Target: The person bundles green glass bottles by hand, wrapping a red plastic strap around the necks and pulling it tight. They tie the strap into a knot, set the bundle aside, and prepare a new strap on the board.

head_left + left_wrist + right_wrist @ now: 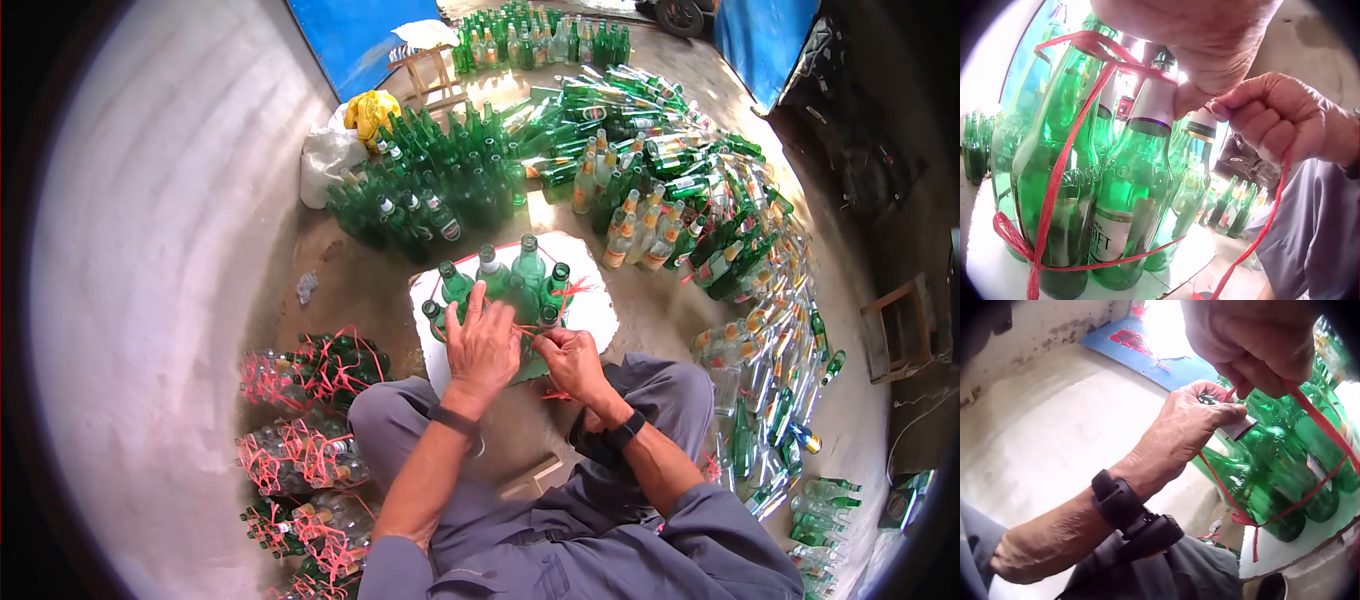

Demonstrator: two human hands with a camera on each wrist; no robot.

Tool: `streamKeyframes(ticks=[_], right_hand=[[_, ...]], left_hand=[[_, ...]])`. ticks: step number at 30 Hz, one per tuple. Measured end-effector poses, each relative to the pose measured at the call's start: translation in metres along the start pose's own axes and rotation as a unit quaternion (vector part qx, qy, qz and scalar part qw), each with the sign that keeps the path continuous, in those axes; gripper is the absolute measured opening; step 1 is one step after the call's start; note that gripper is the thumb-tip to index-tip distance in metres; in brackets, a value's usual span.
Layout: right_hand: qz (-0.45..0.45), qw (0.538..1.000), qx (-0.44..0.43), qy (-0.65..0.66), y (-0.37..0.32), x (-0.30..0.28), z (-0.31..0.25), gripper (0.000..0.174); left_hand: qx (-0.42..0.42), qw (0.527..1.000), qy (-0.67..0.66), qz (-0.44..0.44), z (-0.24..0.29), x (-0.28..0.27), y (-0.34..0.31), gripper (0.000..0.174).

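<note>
My left hand curls round the near bottles; my right hand, just right, pinches their string.

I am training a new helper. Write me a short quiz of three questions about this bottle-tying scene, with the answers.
1. True or false: the left hand holds the necks of the green bottles.
2. The right hand pinches: A) a bottle cap, B) the red string, C) a knife.
3. Fill in: the bottles stand on a ___ sheet.
Key: 1 true; 2 B; 3 white.
</note>
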State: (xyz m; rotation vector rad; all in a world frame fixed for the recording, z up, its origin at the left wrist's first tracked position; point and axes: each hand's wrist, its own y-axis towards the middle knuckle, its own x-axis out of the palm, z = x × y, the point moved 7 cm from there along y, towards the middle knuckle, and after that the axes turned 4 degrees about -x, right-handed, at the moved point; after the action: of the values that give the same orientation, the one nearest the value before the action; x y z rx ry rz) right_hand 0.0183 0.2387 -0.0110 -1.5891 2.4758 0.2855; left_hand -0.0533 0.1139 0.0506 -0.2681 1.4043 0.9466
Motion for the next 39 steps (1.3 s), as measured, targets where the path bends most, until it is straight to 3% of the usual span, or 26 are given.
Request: streamKeyframes(ticks=[4,6,7,9,13,18,20,21,26,31,35,37,38,39], right_hand=[[-0.017,0.998,-0.011,-0.051,-0.004,-0.009,-0.023,0.024],[-0.029,0.977,-0.138,-0.158,0.001,-0.017,-0.046,0.022],[-0.030,0.977,-0.138,-0.160,0.006,-0.022,-0.048,0.022],[-0.044,0.948,-0.224,-0.224,0.017,-0.025,-0.064,0.020],[-0.034,0.917,-0.264,-0.296,0.047,-0.028,-0.082,0.015],[-0.031,0.928,-0.228,-0.293,0.062,-0.038,-0.044,0.017],[-0.034,0.963,-0.099,-0.247,0.061,-0.048,-0.013,0.018],[-0.035,0.972,-0.112,-0.201,0.058,-0.049,-0.013,0.025],[-0.017,0.977,-0.109,-0.182,0.048,-0.052,0.004,0.022],[-0.026,0.990,-0.048,-0.130,0.054,-0.047,0.029,0.022],[-0.009,0.984,-0.046,-0.169,0.054,-0.049,0.030,0.021],[0.008,0.978,-0.029,-0.207,0.053,-0.050,0.033,0.022],[0.011,0.978,-0.028,-0.204,0.053,-0.048,0.036,0.022],[0.006,0.981,-0.020,-0.195,0.054,-0.045,0.040,0.022]], left_hand=[[-0.007,1.000,-0.006,-0.007,-0.002,0.002,-0.002,0.035],[-0.010,1.000,-0.011,-0.010,-0.003,0.003,-0.001,0.037],[-0.011,1.000,-0.012,-0.009,-0.003,0.003,-0.001,0.037],[-0.010,1.000,-0.017,-0.008,-0.002,0.002,-0.002,0.036],[-0.017,1.000,-0.022,-0.014,-0.005,0.005,-0.002,0.034],[-0.017,1.000,-0.018,-0.010,-0.005,0.004,-0.001,0.029],[-0.016,1.000,-0.019,-0.003,-0.004,0.003,0.000,0.028],[-0.017,1.000,-0.021,0.004,-0.003,0.002,0.000,0.027],[0.002,1.000,-0.005,0.015,-0.002,0.006,0.000,0.028],[0.007,1.000,-0.004,0.011,0.003,-0.004,0.002,0.030],[0.027,0.999,0.044,-0.004,0.025,-0.020,0.004,0.034],[0.089,0.996,-0.004,0.001,0.042,-0.029,0.010,0.036],[0.093,0.996,-0.003,-0.001,0.043,-0.028,0.015,0.036],[0.046,0.993,-0.089,-0.060,0.038,-0.019,0.023,0.038]])
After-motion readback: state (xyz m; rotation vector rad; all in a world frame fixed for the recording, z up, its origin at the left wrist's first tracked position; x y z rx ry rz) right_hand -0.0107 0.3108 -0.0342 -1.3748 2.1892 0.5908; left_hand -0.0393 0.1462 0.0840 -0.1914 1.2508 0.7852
